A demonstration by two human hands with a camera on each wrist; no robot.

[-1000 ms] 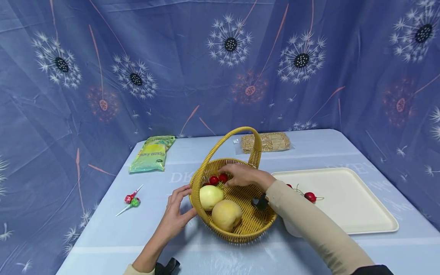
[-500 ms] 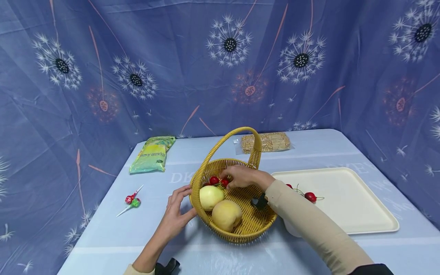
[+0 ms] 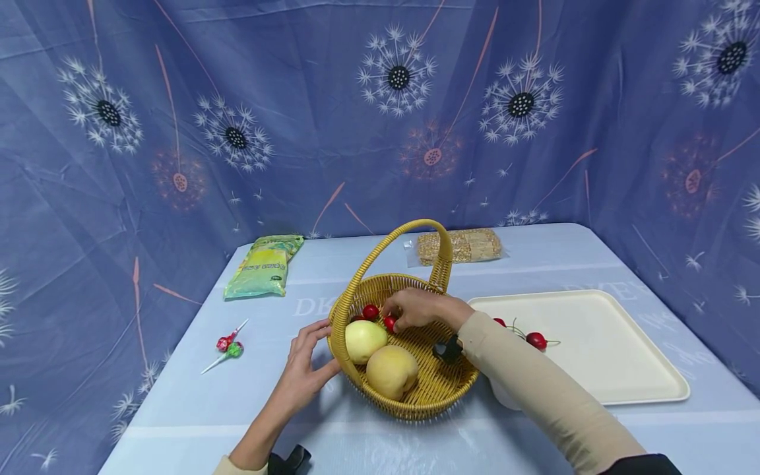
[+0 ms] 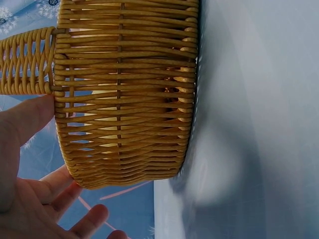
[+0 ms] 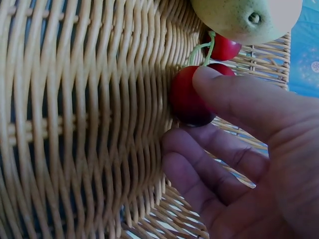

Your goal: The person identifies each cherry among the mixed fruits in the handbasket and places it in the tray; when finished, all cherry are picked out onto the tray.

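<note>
A yellow wicker basket with a tall handle stands mid-table. My left hand rests against its left rim from outside, thumb and fingers spread; in the left wrist view the thumb touches the rim beside the handle. Inside the basket, my right hand pinches a red cherry between thumb and fingers, near the basket's woven wall. Another cherry lies just left of it, partly beside further red fruit. A pale green apple and a yellow peach-like fruit sit toward the basket's near left.
Right of the basket lies a cream tray with stemmed cherries at its left side, partly behind my right sleeve. Two lollipops lie at left. A green-yellow packet and a clear-wrapped tan snack pack are at the back.
The right hand has moved slightly down and nearer inside the basket, and the cherry at its fingertips has shifted with it, away from the other cherry. The left hand has stayed in place.
</note>
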